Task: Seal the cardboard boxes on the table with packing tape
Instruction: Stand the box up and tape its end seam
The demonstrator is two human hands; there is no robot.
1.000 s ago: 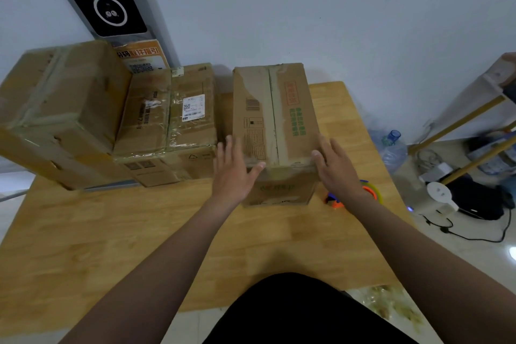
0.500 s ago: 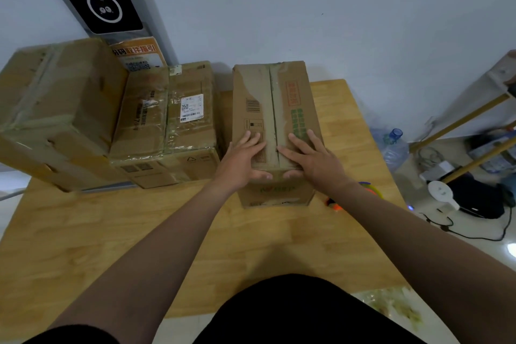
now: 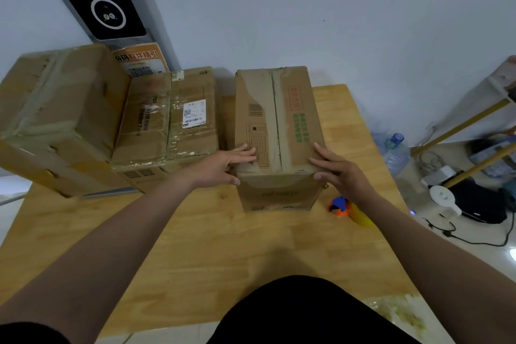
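Left hand (image 3: 223,165) and right hand (image 3: 340,173) press flat-fingered on the box (image 3: 276,120); letting go for the tape dispenser (image 3: 343,208) may let its flaps spring open.

Tape dispenser (image 3: 339,205) half behind R forearm (image 3: 391,220)

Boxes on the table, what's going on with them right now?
A person's left hand and right hand rest flat on the near end of the cardboard box, one on each side of its top seam. The tape dispenser lies on the wooden table to the box's right, untouched. A large taped box and a smaller taped box sit to the left.
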